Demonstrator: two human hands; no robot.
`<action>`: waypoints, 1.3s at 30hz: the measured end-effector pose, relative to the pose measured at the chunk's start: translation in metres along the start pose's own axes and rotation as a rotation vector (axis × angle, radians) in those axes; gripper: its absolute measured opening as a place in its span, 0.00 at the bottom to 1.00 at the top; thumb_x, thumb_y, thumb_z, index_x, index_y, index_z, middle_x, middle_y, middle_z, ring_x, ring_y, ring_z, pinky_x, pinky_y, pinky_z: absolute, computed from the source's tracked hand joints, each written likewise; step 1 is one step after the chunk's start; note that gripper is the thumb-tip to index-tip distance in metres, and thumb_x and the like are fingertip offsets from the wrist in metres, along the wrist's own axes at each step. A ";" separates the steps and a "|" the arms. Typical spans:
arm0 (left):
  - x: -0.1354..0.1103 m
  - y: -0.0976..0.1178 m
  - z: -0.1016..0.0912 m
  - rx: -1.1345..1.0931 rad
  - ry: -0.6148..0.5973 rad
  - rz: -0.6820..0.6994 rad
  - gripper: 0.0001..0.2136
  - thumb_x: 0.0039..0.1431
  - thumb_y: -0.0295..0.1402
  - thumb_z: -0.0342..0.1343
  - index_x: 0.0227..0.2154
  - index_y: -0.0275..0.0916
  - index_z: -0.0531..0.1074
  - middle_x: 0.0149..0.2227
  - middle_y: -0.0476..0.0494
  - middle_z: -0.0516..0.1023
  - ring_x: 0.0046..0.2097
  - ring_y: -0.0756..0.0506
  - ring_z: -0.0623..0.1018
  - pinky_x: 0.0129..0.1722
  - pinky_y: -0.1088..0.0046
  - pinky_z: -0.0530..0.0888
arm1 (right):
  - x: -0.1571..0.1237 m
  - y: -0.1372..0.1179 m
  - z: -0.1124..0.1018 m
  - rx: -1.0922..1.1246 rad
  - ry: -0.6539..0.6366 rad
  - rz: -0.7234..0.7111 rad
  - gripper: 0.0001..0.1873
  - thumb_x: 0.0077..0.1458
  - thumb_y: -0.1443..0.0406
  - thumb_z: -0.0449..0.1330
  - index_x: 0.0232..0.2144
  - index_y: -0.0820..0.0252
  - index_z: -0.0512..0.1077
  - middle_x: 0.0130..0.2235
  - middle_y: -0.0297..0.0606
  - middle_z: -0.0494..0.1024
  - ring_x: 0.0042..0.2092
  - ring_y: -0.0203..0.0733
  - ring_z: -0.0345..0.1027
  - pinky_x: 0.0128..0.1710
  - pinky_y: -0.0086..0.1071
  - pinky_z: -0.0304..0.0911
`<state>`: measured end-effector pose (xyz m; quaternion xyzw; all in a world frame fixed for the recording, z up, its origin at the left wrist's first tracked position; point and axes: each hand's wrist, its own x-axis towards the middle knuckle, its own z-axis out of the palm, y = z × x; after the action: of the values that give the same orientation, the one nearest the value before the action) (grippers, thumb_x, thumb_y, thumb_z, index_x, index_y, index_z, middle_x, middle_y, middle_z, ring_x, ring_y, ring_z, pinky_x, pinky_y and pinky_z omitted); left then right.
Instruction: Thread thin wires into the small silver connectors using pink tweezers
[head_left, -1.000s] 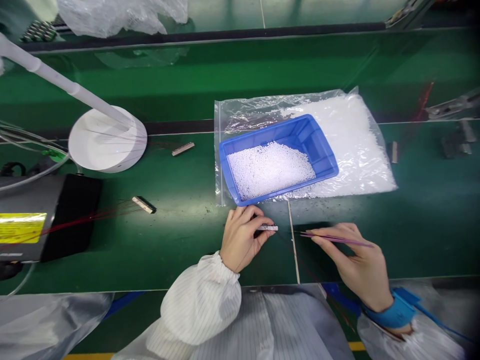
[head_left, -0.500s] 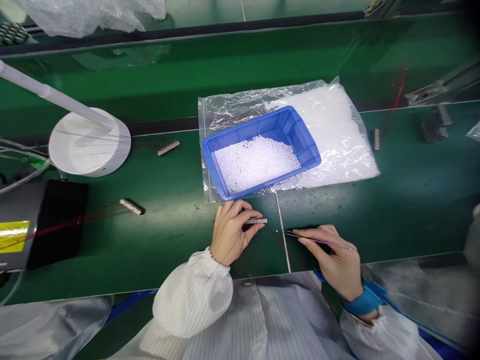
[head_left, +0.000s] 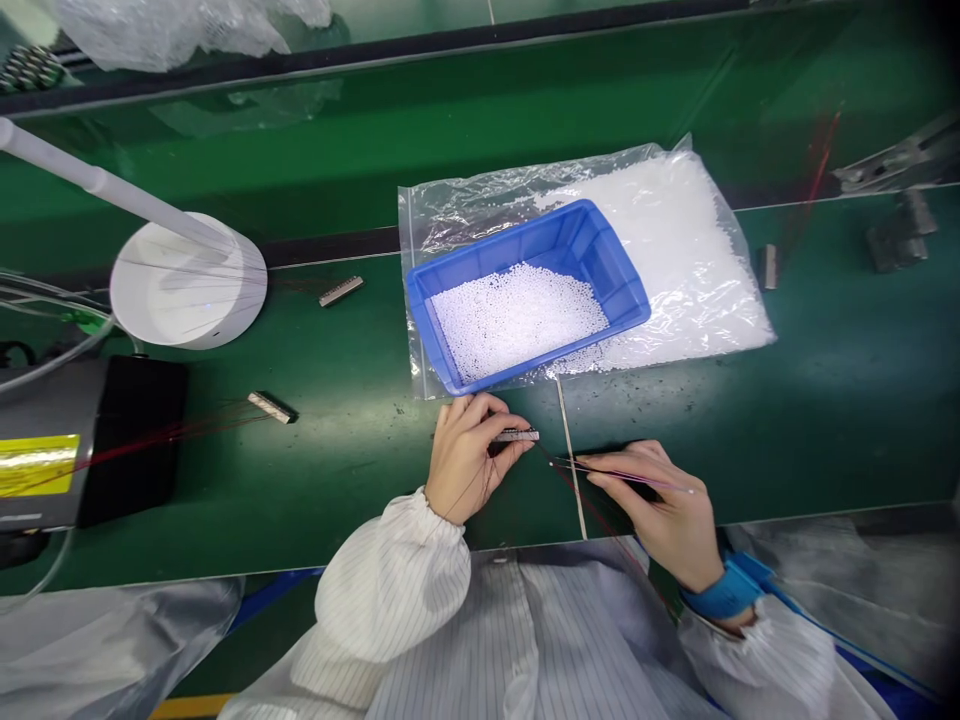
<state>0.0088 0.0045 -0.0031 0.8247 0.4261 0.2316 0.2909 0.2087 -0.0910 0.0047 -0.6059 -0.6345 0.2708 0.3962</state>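
Slim pink metal tweezers [head_left: 660, 484], pinched by right fingers [head_left: 624, 460], now reach farther toward nine o'clock; grey-white oblong block [head_left: 517, 436], pinched by left fingers [head_left: 504, 423], lies ten o'clock from tweezers' tips, long axis nine-to-three.

A small, pale, narrow block [head_left: 525, 436] is held almost level near the middle of the scene, partly hidden, with thin reddish wires [head_left: 600, 517] trailing toward the near right, while slim pinkish-purple tweezers [head_left: 637, 479] slant on its right, tips leftward, just beside a tiny white bead [head_left: 552, 464].
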 end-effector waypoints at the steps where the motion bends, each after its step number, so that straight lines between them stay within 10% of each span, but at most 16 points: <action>1: 0.000 0.000 0.000 0.000 -0.002 0.000 0.05 0.58 0.37 0.58 0.35 0.43 0.75 0.36 0.48 0.72 0.38 0.47 0.68 0.37 0.69 0.60 | -0.001 0.000 0.000 0.004 -0.002 -0.003 0.14 0.53 0.73 0.60 0.40 0.49 0.73 0.37 0.31 0.80 0.34 0.41 0.70 0.35 0.41 0.62; 30: -0.002 -0.001 0.002 0.011 -0.011 0.001 0.07 0.58 0.39 0.57 0.35 0.44 0.76 0.36 0.47 0.72 0.38 0.46 0.68 0.36 0.68 0.61 | 0.011 0.003 -0.005 0.036 0.188 0.034 0.12 0.50 0.71 0.63 0.36 0.51 0.76 0.34 0.32 0.80 0.33 0.41 0.69 0.34 0.40 0.63; 39: -0.001 0.000 0.001 0.010 -0.028 -0.019 0.07 0.58 0.40 0.57 0.35 0.43 0.75 0.35 0.49 0.73 0.38 0.46 0.68 0.36 0.68 0.60 | 0.038 -0.001 0.012 0.045 0.063 -0.038 0.10 0.53 0.69 0.62 0.36 0.50 0.76 0.35 0.31 0.80 0.33 0.40 0.69 0.36 0.40 0.62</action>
<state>0.0090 0.0034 -0.0033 0.8252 0.4309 0.2155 0.2950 0.1999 -0.0523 0.0052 -0.5931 -0.6267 0.2583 0.4345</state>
